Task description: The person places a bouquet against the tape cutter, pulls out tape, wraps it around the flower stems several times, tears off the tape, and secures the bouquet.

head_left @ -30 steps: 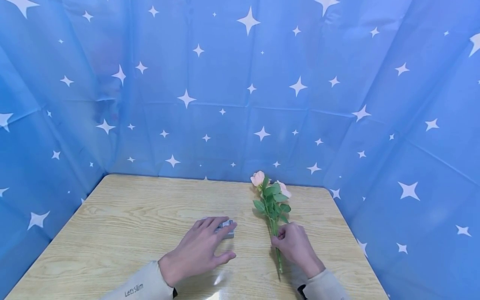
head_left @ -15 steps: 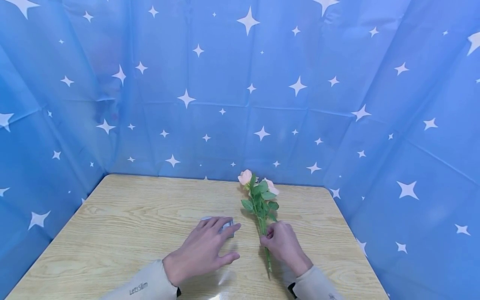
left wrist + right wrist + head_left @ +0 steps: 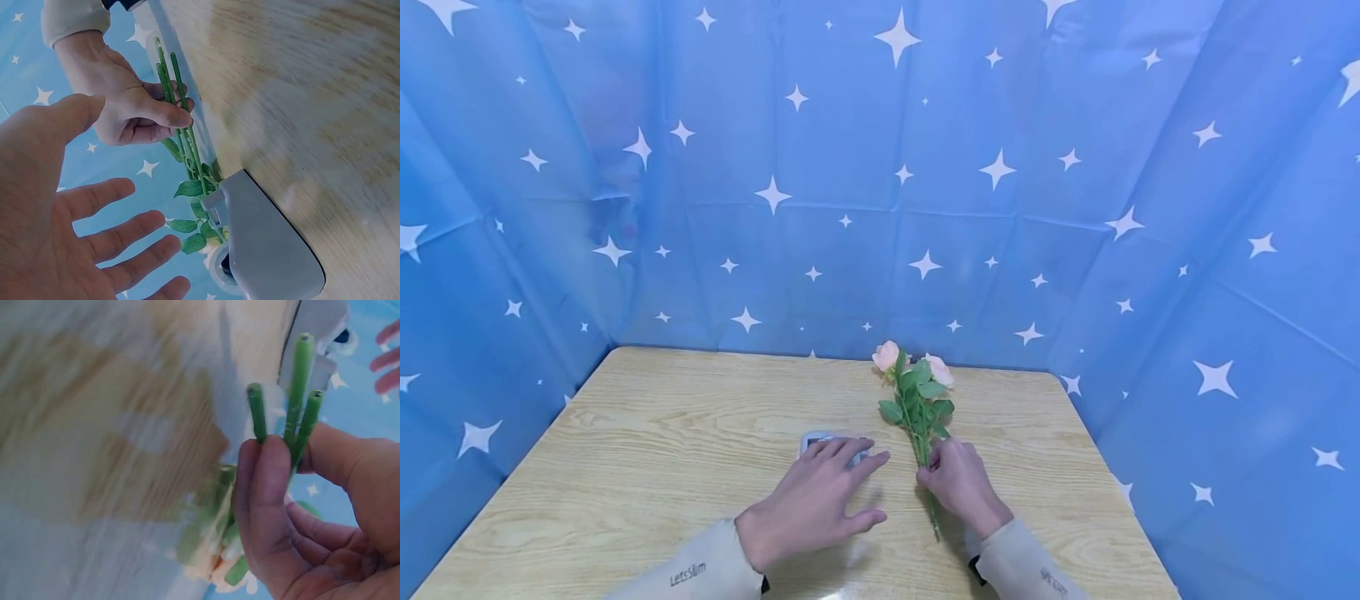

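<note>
Three green stems with pale pink roses (image 3: 917, 404) lie bunched at the right of the table. My right hand (image 3: 961, 482) pinches them between thumb and fingers low on the stems, and the cut ends (image 3: 304, 356) stick out past the fingers in the right wrist view. My left hand (image 3: 820, 498) is spread, palm down, over a grey tape dispenser (image 3: 269, 244), fingers apart and holding nothing. In the head view that hand hides most of the dispenser, leaving its pale far edge (image 3: 811, 437) showing.
A wood-grain table (image 3: 700, 400) with rounded far corners lies under both hands. Blue cloth with white stars (image 3: 850, 167) hangs along the back and both sides, close to the table's edges.
My right hand has shifted left with the roses, bringing them nearer the dispenser. My left hand has drifted slightly right, uncovering the dispenser's far left edge.
</note>
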Demonstrator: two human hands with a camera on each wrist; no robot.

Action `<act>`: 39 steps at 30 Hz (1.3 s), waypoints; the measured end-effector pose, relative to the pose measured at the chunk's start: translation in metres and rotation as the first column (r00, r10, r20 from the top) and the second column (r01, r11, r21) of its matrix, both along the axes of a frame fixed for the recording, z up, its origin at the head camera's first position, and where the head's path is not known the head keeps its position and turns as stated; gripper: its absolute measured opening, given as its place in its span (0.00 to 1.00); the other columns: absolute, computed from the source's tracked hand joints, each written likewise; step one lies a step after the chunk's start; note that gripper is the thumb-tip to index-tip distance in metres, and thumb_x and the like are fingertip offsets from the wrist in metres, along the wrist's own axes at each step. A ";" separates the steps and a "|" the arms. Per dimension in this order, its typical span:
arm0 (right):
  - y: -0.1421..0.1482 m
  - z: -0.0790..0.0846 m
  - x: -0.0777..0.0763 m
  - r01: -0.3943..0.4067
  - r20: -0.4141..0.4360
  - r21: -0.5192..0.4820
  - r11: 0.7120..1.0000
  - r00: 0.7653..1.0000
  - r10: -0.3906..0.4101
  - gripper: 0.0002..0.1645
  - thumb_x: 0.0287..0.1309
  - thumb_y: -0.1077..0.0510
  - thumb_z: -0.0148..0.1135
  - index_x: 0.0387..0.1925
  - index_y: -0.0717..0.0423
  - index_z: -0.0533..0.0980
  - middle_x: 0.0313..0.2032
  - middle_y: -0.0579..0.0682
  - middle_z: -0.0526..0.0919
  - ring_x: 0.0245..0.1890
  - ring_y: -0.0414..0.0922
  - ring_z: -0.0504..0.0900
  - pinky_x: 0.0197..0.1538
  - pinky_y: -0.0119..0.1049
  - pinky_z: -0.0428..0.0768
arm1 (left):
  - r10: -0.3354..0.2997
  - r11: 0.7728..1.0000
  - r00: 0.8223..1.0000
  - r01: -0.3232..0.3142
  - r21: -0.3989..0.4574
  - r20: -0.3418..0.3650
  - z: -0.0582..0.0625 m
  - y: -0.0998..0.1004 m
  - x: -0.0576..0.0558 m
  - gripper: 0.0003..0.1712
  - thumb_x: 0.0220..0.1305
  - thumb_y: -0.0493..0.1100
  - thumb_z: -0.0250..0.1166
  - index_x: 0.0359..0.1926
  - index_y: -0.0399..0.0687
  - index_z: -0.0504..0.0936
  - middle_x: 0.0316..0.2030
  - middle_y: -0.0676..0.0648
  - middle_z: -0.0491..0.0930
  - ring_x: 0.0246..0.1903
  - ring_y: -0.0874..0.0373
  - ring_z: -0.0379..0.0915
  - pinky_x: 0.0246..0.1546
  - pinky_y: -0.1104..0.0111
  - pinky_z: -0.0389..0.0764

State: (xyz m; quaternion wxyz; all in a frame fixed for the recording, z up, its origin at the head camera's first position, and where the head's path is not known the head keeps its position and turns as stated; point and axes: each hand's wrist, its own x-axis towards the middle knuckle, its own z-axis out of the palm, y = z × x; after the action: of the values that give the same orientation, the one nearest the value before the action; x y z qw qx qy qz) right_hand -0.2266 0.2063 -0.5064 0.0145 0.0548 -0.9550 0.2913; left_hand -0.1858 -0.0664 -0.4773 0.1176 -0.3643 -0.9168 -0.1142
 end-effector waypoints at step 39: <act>0.014 0.009 0.005 -0.024 -0.008 0.042 0.999 1.000 0.024 0.15 0.76 0.57 0.80 0.31 0.58 0.86 0.39 0.64 0.96 0.14 0.38 0.69 0.17 0.29 0.66 | 0.044 0.997 0.999 -0.045 0.055 0.023 -0.011 -0.010 -0.007 0.39 0.78 0.65 0.77 0.80 0.54 0.83 0.77 0.41 0.84 0.75 0.42 0.83 0.77 0.39 0.86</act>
State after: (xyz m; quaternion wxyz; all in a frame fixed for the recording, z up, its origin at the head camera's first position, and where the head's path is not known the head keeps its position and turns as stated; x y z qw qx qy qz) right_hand -0.2215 0.2198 -0.4976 0.0139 0.0680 -0.9601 0.2711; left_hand -0.1929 -0.0763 -0.4888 0.1202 -0.3392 -0.9223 -0.1412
